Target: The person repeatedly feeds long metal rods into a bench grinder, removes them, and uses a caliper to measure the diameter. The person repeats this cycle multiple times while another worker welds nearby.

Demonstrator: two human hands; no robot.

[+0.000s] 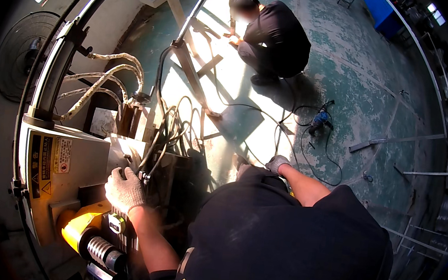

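Observation:
My left hand (124,187), in a grey knit glove, is curled over the edge of a pale metal bracket (127,153) on a beige machine (67,166). Just right of its fingers sits a small bolt. Below the hand are a yellow housing (80,226) and a ribbed steel spindle (101,251). My right hand (277,163), also gloved, rests on my dark-trousered knee (253,173). I see it from the back and its fingers are hidden. My dark shirt fills the lower middle of the view.
Another person in black (276,35) crouches on the worn green floor by a slanted metal frame (192,73). A blue power tool (319,119) with a looping cable lies right of the frame. Braided hoses (101,78), a fan (21,53) and thin steel bars (394,140) surround the spot.

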